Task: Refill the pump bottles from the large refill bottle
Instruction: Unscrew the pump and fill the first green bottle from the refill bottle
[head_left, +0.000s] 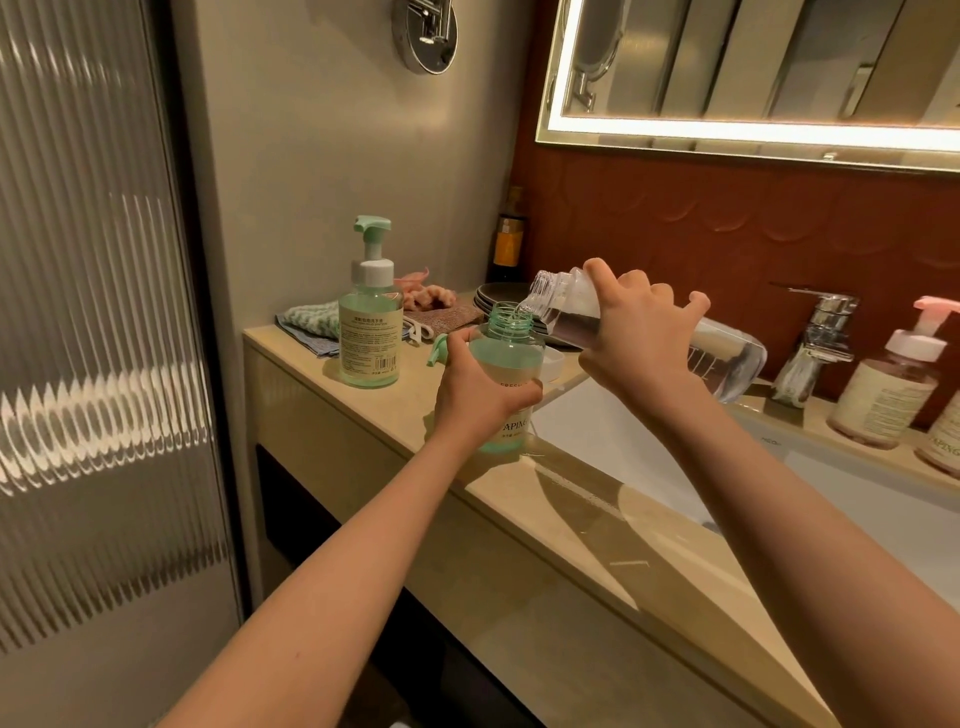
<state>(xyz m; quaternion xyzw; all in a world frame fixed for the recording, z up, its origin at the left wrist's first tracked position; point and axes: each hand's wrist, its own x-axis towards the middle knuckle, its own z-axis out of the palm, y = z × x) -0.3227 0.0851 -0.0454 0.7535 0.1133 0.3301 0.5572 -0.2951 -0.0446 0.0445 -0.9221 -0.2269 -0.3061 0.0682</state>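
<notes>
Two bottles meet just above the near edge of the counter in the head view. My left hand grips the open green bottle around its middle, the fingers curled over the label and the thumb up near the shoulder. The bottle stands upright at the corner of the white sink, with its threaded neck bare and its lower part holding pale liquid.

My right hand holds the refill bottle, a large clear one, from above. The fingers are wrapped round its body, with the little finger lifted. It lies tilted almost flat, base toward the tap and mouth dipped over the green bottle's neck. Clear liquid shows at its lip, and more pools along its lower side.

Behind my left hand a green pump head pokes out, and a white cap lies on the counter just beside the open bottle. Farther left stands a second green pump bottle, upright with its pump on. Behind it lie a folded cloth and a stack of dark plates. Pink pump bottles stand well apart on the right, beyond the tap. A lit mirror hangs above the sink, and a ribbed glass panel fills the left side.
</notes>
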